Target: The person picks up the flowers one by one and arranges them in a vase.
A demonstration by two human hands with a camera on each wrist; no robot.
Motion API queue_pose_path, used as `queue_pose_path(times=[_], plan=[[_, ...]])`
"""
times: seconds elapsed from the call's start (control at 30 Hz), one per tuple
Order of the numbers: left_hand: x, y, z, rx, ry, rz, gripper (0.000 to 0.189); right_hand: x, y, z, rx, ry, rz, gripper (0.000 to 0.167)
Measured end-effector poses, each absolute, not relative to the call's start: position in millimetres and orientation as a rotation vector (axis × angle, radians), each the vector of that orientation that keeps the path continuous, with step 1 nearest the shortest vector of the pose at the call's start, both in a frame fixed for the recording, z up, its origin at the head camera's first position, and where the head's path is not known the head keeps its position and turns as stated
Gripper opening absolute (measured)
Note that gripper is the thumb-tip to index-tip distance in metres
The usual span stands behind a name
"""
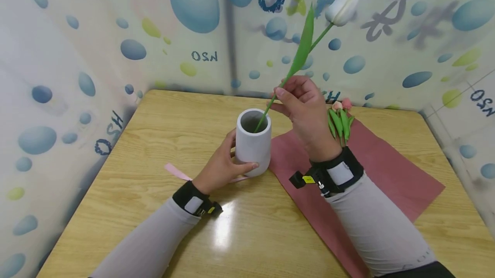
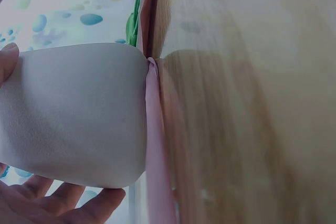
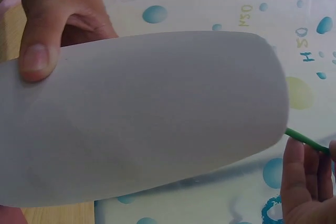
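Note:
A white vase (image 1: 253, 151) stands upright on the table, and my left hand (image 1: 220, 164) grips its lower side, thumb across the front. My right hand (image 1: 305, 112) pinches the green stem of a white tulip (image 1: 343, 8) above the vase mouth. The stem's lower end is inside the vase, and the flower leans up to the right with one long leaf (image 1: 303, 46). In the left wrist view, fingers (image 2: 100, 208) curl under the vase wall. The right wrist view shows the stem (image 3: 307, 140) coming out past the rim into my right fingers.
A dusky red paper sheet (image 1: 386, 175) spreads over the right side of the wooden table (image 1: 185, 119). Pink tulips with green leaves (image 1: 340, 123) lie on its far part, beyond my right wrist. A pink ribbon (image 1: 177, 171) runs by the vase base. A patterned wall (image 1: 151, 71) backs the table.

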State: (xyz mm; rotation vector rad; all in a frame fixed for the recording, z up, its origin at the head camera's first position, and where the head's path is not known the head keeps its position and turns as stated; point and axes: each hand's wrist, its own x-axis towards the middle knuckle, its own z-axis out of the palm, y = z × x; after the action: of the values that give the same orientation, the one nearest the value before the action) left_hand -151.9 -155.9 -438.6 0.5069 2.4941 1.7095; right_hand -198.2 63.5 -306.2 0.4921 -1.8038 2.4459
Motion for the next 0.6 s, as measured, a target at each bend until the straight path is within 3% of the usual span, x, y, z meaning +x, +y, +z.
queue_pose_path(times=[0.6], plan=[[-152,-156,-439,0.497,2.467,1.742,0.102,-193,52,-327,0.487,-2.171,2.067,0.015]])
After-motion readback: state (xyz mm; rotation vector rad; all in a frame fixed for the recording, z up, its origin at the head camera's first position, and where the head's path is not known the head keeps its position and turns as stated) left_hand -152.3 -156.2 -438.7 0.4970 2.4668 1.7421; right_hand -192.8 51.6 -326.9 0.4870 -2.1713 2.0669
